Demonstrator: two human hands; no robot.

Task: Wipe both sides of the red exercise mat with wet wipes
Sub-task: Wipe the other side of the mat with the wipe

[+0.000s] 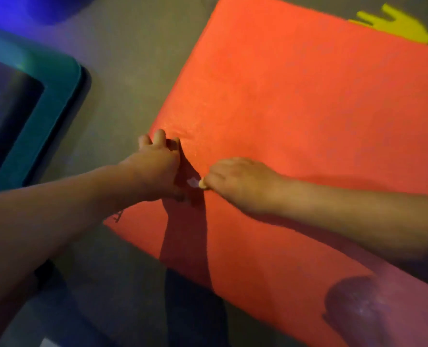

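The mat (295, 96) lies flat on the floor. At its left edge the left hand (158, 166) steadies it, grip unclear; the right hand (238, 181) pinches the wipe (193, 182). Best to use overlapping strokes away from the steadied edge.

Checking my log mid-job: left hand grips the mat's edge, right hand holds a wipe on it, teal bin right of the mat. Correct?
No: the head view shows the teal bin left of the red mat, not right. The left hand does grip the mat's edge and the right hand holds the wet wipe on it.
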